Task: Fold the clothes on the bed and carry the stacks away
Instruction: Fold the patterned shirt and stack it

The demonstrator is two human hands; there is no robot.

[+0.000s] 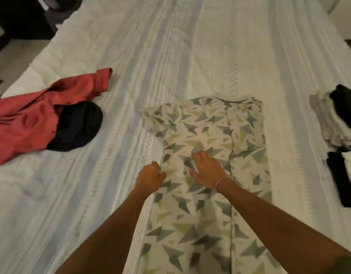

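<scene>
— How many garments lie loose?
— Three: one patterned shirt [206, 155] mid-bed [190, 46], collar away, long axis toward the person; one red shirt [32, 119]; one black garment [78, 129].
— Hands?
— Left hand [151, 177] pinches the shirt's left edge; right hand [207, 170] presses flat, fingers straight.

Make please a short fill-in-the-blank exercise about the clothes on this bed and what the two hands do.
1. The right hand lies flat on the ______-patterned shirt.
2. The left hand grips this shirt at its ______ edge.
3. The red shirt lies partly over a ______ garment.
4. The folded stack sits on the ______ side of the bed.

Missing words: triangle; left; black; right
</scene>
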